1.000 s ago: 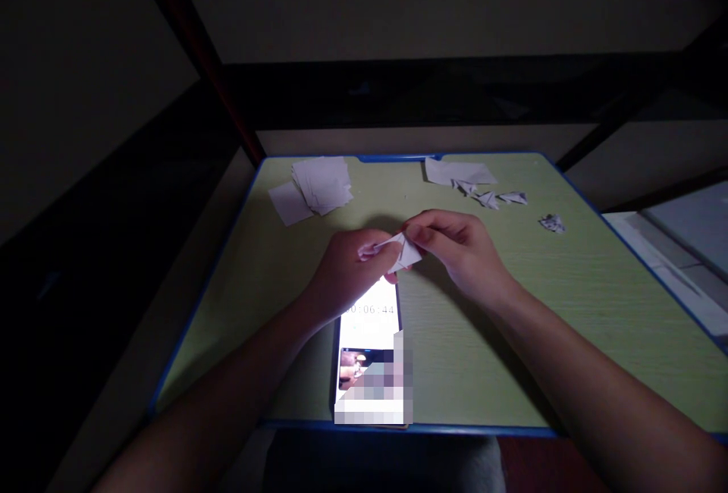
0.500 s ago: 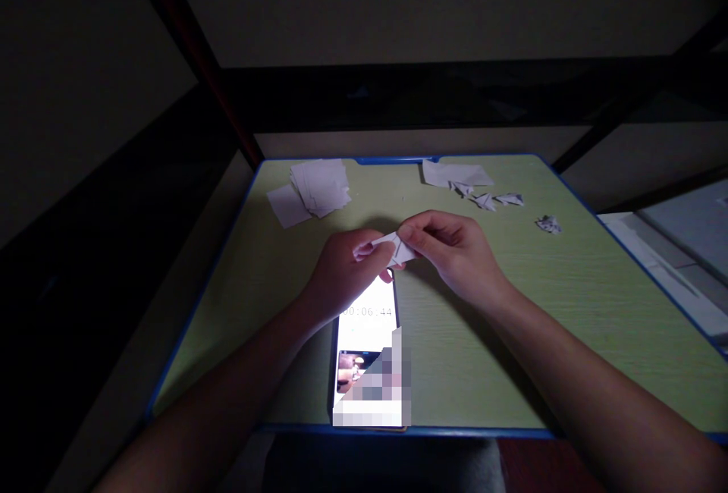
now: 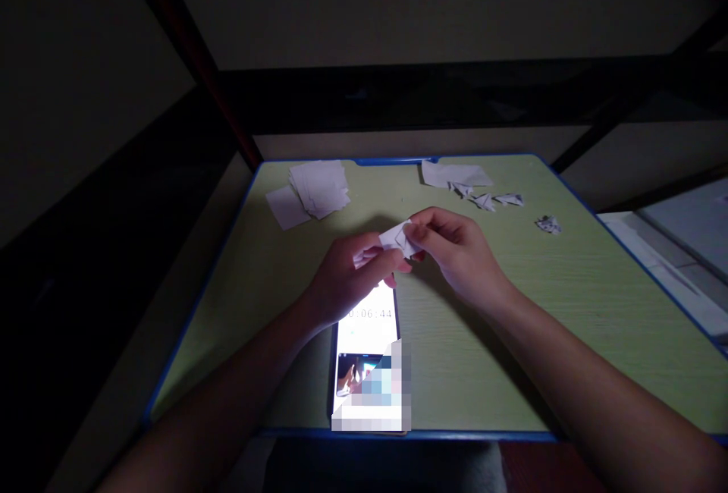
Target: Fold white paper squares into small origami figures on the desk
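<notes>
Between my two hands is a small folded piece of white paper (image 3: 392,237), held up over the table with creases and a raised flap on its face. My left hand (image 3: 353,269) grips its lower left side, thumb on top and fingers beneath. At its right end, my right hand (image 3: 452,244) pinches the flap between thumb and fingers. Just below my left hand lies a lit phone (image 3: 367,334) showing timer digits, its upper end partly covered by that hand.
A pile of white paper sheets (image 3: 321,188) lies at the back left of the green table (image 3: 489,356). Toward the back right are another sheet (image 3: 455,173), several folded paper pieces (image 3: 483,202) and a crumpled paper (image 3: 548,224). White items (image 3: 676,265) stand beyond the right edge.
The folded paper has turned slightly in my hands. My left fingers have spread further under it, and my right thumb has shifted onto its flap.
</notes>
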The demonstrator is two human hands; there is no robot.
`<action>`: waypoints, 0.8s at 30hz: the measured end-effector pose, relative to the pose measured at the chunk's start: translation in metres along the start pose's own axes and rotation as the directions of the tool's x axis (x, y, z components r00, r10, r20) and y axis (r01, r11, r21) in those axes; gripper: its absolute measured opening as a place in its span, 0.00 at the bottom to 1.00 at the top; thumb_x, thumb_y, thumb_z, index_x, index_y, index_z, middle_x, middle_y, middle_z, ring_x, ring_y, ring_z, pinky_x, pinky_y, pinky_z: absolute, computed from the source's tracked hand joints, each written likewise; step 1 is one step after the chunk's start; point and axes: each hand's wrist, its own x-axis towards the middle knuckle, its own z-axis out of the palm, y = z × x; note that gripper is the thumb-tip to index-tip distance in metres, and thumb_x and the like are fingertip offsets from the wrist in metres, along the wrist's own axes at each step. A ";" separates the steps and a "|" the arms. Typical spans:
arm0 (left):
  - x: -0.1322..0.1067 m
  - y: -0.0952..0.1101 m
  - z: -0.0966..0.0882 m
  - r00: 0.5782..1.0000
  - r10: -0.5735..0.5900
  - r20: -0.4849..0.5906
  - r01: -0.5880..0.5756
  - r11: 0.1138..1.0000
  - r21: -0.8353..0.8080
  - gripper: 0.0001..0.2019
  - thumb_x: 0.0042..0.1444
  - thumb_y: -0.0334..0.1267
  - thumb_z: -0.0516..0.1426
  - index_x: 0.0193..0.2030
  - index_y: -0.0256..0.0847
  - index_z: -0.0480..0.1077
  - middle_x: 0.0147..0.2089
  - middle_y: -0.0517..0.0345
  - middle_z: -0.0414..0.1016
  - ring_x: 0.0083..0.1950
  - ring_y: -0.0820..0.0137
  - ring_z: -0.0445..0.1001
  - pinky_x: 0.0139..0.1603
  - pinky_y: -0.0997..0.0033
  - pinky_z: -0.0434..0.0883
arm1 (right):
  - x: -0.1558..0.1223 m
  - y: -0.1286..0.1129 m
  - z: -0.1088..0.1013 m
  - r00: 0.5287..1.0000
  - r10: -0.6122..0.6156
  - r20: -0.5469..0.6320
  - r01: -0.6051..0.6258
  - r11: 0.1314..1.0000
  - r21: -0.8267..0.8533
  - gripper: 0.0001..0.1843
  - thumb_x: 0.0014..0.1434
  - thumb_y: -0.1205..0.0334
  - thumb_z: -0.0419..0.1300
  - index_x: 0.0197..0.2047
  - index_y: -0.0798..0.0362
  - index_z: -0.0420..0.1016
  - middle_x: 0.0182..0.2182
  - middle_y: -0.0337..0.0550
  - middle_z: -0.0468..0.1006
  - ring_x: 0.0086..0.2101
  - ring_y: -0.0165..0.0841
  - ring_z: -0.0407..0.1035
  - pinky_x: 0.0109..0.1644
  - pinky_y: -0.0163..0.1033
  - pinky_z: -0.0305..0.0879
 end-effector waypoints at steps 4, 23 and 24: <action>0.003 -0.006 0.002 0.999 -0.025 -0.026 0.025 0.999 0.025 0.10 0.56 0.36 0.53 0.31 0.33 0.72 0.31 0.54 0.79 0.24 0.78 0.71 0.24 0.79 0.68 | 0.001 0.002 -0.002 1.000 -0.002 -0.008 0.002 0.999 0.048 0.08 0.54 0.59 0.62 0.28 0.55 0.72 0.19 0.34 0.68 0.21 0.24 0.59 0.25 0.33 0.52; 0.001 -0.005 0.002 0.998 -0.002 -0.056 0.007 0.996 0.092 0.09 0.56 0.34 0.52 0.28 0.34 0.70 0.26 0.57 0.75 0.24 0.78 0.70 0.25 0.78 0.68 | 0.003 -0.002 -0.004 0.992 0.052 0.118 -0.047 0.998 -0.048 0.15 0.49 0.55 0.67 0.23 0.55 0.68 0.17 0.32 0.65 0.20 0.23 0.57 0.25 0.34 0.50; 0.001 -0.005 0.002 0.998 -0.010 -0.057 0.015 0.995 0.098 0.09 0.56 0.34 0.52 0.29 0.34 0.70 0.26 0.56 0.75 0.24 0.77 0.70 0.25 0.78 0.68 | 0.003 -0.002 -0.004 0.991 0.053 0.121 -0.047 0.998 -0.051 0.15 0.49 0.55 0.67 0.23 0.55 0.68 0.18 0.32 0.65 0.21 0.23 0.57 0.25 0.34 0.50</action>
